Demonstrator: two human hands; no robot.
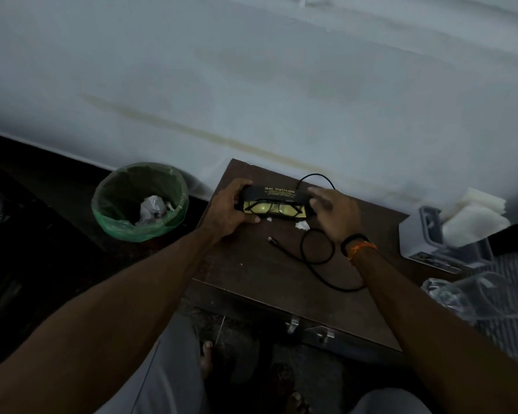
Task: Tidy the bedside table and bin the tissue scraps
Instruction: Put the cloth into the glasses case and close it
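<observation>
Dark brown wooden bedside surface (260,264) sits against a pale wall, w/ metal drawer handles on its front edge. Near its back edge lies an open black spectacle case (274,201) w/ gold lettering on the lid & a yellow lining; black-framed glasses (271,208) lie inside it. Left hand (228,209) grips the case's left end, fingers curled over the top, thumb along the front rim. Right hand (334,210) is at the case's right end, fingers fairly straight & spread; index finger reaches over the lid's corner, grip released, not closed round anything. Black band & orange thread on the right wrist.

Two small white tissue scraps (302,225) lie on the surface just in front of the case, one near the left thumb tip, the bigger one by the right end. Thin black charging cable (314,258) loops across the surface, plug end free near the middle, another loop showing behind the case.

Round bin w/ green plastic liner (139,201) stands on the dark floor left of the surface, close to it; crumpled white tissue (152,208) lies inside. At right, a white & grey box-like thing (431,234) w/ white foam pads, partly cut off.
</observation>
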